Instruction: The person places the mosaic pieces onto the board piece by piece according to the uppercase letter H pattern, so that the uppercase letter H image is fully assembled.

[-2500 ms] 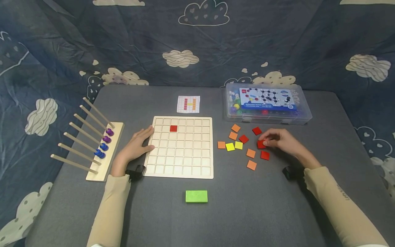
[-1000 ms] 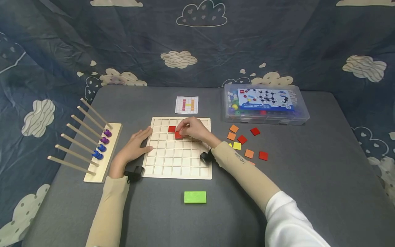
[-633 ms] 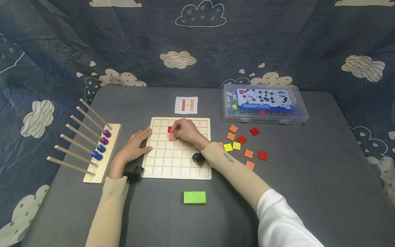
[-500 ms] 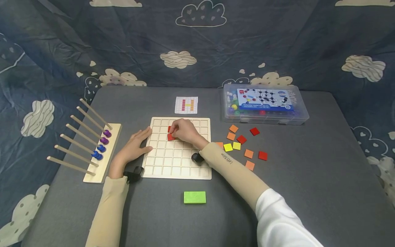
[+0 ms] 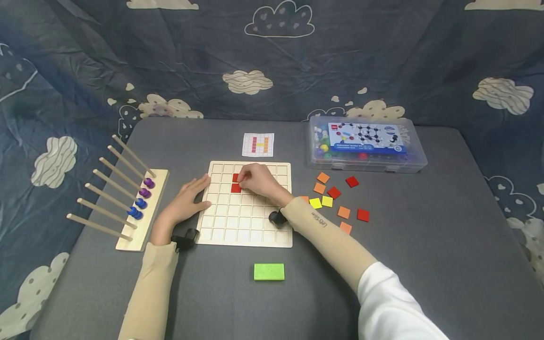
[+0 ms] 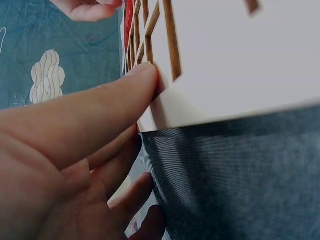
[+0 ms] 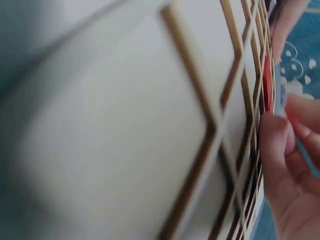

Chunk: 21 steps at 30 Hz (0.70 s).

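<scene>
On the wooden grid board (image 5: 238,222), two red square tiles lie one below the other in the same column. My right hand (image 5: 260,180) is over the board, its bent thumb and fingers at the right edge of the lower red tile (image 5: 235,188). That tile looks level with its cell. The upper red tile (image 5: 235,177) is partly covered by the hand. In the right wrist view, the fingertips (image 7: 274,122) meet the red edge (image 7: 268,85). My left hand (image 5: 183,202) rests along the board's left edge, with its thumb (image 6: 145,75) on the rim and its fingers outside.
Loose orange, yellow and red tiles (image 5: 333,192) lie right of the board. A patterned card (image 5: 258,145) is behind it, a clear plastic box (image 5: 368,160) at back right. A wooden peg stand (image 5: 144,226) stands left; a green block (image 5: 269,272) lies in front.
My right hand has brought a red tile from the loose pile leftward onto the board. It came down below the first red tile and now lies flatter. My left hand has stayed put.
</scene>
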Tool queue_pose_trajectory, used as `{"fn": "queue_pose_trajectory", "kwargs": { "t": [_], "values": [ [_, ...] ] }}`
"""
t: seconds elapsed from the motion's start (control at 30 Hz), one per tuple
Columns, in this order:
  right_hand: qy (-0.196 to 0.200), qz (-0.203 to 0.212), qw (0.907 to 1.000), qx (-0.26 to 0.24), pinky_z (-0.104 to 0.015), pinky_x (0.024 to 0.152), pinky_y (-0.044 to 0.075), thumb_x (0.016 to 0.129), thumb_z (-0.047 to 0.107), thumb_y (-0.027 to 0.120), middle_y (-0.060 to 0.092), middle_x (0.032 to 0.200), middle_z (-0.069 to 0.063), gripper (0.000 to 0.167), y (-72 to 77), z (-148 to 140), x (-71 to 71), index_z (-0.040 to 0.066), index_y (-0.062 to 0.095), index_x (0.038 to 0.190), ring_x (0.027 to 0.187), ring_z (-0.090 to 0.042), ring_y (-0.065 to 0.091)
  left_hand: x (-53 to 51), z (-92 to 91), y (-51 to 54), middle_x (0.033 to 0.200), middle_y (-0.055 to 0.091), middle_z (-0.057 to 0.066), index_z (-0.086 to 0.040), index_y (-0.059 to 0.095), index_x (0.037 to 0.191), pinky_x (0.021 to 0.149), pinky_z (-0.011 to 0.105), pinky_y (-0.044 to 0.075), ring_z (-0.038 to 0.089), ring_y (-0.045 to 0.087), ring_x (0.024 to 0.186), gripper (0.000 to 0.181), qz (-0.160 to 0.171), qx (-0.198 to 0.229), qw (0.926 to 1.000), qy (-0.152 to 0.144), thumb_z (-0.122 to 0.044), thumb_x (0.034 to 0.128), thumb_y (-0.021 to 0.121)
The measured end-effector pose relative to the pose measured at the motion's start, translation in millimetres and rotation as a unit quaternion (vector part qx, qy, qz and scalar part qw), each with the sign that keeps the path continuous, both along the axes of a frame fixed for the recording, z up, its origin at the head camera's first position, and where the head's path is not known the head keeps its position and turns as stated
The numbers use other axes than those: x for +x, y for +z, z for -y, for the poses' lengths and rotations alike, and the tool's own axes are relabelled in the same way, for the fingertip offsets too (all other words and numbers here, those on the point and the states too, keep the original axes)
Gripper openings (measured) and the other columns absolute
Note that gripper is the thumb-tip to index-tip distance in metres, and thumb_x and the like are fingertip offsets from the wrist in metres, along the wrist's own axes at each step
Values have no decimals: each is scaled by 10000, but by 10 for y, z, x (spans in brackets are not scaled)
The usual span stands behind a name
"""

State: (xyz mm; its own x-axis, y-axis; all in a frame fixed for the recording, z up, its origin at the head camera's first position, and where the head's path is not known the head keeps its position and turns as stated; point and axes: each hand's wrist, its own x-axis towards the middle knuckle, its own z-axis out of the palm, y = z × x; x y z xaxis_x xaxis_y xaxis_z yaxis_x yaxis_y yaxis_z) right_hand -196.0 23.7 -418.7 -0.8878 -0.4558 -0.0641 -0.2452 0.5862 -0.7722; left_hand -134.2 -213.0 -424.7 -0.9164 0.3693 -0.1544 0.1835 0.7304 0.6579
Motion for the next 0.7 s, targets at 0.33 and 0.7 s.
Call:
{"fn": "queue_pose_trajectory", "kwargs": {
  "t": [0.33,0.7],
  "values": [
    [112,1183,9850,-1253,-374,737,544,875,14,632,651,899,-128,170,127,-564,-91,-59,669,1024,816,-306,658,10,-20,9,1548,187,217,52,261,1474,1072,637,102,451,75,1403,667,-20,-16,10000,59,-103,925,605],
    [255,1516,9800,-1266,-450,812,512,931,125,618,618,1085,-251,296,217,-1494,-12,-79,600,1144,917,-378,595,4,-20,11,1552,177,215,47,249,1480,1079,628,94,444,66,1407,673,19,-80,9999,78,-85,921,600]
  ]
}}
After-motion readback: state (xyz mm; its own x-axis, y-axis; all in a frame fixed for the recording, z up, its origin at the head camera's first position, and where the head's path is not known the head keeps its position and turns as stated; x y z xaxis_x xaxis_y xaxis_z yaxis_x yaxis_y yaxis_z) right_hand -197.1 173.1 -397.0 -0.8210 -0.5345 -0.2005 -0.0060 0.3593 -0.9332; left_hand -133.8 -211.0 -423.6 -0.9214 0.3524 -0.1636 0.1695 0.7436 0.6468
